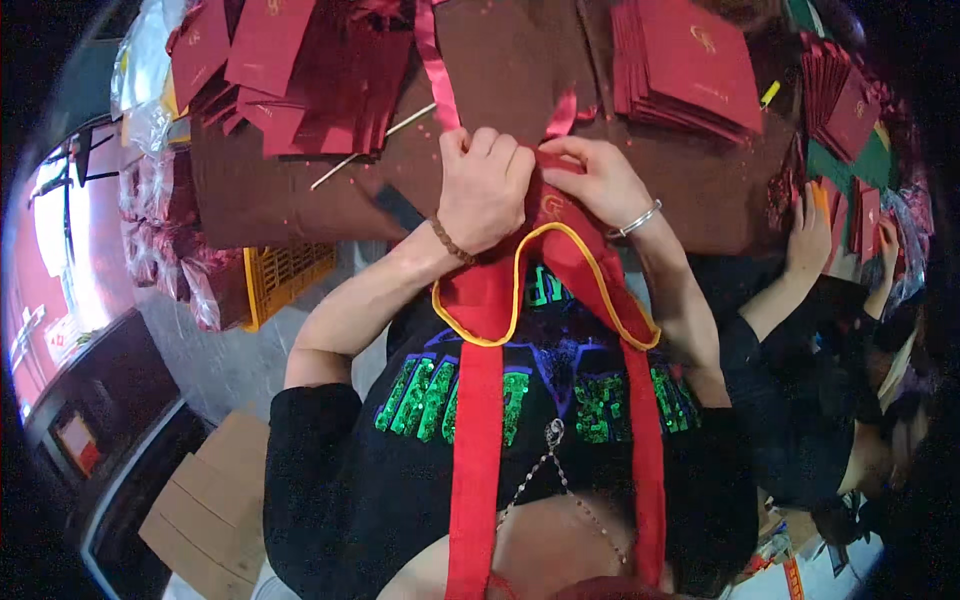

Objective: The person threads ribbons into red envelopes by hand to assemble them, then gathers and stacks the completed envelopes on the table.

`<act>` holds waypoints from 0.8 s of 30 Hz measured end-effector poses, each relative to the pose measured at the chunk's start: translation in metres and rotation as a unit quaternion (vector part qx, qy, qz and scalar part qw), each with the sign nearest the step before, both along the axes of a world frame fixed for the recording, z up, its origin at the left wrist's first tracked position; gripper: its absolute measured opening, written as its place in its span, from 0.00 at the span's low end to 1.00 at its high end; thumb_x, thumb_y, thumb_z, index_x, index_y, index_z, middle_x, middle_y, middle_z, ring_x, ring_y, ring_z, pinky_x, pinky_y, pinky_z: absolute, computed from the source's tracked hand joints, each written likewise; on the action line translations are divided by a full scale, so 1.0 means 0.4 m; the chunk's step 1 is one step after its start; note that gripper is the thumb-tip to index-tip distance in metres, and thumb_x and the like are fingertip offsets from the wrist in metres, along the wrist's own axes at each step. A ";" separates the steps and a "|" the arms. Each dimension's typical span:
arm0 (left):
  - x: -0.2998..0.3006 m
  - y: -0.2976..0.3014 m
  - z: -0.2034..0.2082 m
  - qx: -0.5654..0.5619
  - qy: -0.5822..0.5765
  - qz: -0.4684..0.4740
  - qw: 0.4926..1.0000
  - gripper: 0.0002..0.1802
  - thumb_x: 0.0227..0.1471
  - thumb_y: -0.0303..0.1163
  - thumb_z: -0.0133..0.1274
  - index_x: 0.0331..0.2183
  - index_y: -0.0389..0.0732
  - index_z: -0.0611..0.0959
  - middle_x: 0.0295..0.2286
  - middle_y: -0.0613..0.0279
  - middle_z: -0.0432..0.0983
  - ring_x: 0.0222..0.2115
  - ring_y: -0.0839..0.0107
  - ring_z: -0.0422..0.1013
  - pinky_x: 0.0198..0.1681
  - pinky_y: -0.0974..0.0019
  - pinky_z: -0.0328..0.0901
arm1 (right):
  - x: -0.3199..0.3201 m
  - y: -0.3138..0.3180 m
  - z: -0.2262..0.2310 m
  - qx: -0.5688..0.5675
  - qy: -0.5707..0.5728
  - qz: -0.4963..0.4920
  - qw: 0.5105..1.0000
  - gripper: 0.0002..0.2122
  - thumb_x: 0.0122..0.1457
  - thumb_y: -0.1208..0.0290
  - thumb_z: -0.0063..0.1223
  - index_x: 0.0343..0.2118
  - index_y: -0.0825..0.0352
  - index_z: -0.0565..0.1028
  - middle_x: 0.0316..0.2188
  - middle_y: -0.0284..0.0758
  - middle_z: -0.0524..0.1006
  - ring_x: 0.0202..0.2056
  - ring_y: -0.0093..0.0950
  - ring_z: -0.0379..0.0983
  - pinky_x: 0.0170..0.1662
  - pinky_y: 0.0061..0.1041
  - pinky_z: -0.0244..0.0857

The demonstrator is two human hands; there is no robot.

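At the near edge of the brown-covered table, my left hand (pixel 487 185) is closed in a fist. A shiny pinkish-red ribbon (pixel 430 60) runs from its knuckles toward the far side. Beside it, my right hand (pixel 600 182) pinches the top of a dark red packet (pixel 553 207) with a small gold emblem. Both hands cover much of that packet, so its full shape is hidden. A short ribbon end (pixel 565 112) sticks out just beyond my right fingers. Below hangs my red apron (pixel 475 440) with wavy yellow trim.
Dark red packets (pixel 330 90) lie stacked at left, with another stack (pixel 690 65) at right. A thin stick (pixel 372 147) rests on the brown cloth (pixel 270 195). A yellow crate (pixel 285 280) stands below left. At right, a co-worker's hands (pixel 810 235) handle red packets.
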State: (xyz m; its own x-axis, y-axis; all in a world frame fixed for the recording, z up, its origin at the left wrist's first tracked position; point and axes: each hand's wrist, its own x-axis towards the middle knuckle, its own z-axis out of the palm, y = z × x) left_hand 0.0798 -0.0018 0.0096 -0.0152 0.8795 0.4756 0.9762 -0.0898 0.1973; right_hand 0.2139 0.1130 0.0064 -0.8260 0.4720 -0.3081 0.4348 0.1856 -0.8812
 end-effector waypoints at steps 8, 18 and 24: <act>-0.052 -0.011 0.038 0.009 -0.005 -0.111 0.994 0.07 0.33 0.31 0.48 0.21 0.42 0.70 0.20 0.62 0.62 0.27 0.65 0.62 0.35 0.59 0.54 | -0.001 -0.006 0.030 -0.069 0.011 0.008 0.998 0.15 0.47 0.72 0.53 0.39 0.71 0.72 0.35 0.40 0.76 0.38 0.27 0.73 0.41 0.23 0.65; -0.063 0.014 0.036 -0.076 -0.179 -0.043 0.980 0.02 0.38 0.28 0.48 0.21 0.41 0.72 0.21 0.60 0.67 0.27 0.64 0.64 0.35 0.59 0.52 | -0.019 -0.007 0.059 0.015 -0.038 0.000 0.999 0.14 0.49 0.74 0.54 0.38 0.74 0.71 0.31 0.35 0.75 0.35 0.18 0.69 0.39 0.19 0.64; -0.058 -0.020 0.040 0.039 -0.016 -0.095 0.995 0.09 0.30 0.34 0.50 0.20 0.43 0.71 0.19 0.64 0.63 0.25 0.66 0.63 0.32 0.57 0.55 | -0.023 0.000 0.072 -0.145 0.015 -0.001 0.989 0.13 0.49 0.76 0.52 0.39 0.72 0.71 0.31 0.36 0.76 0.34 0.22 0.71 0.39 0.20 0.64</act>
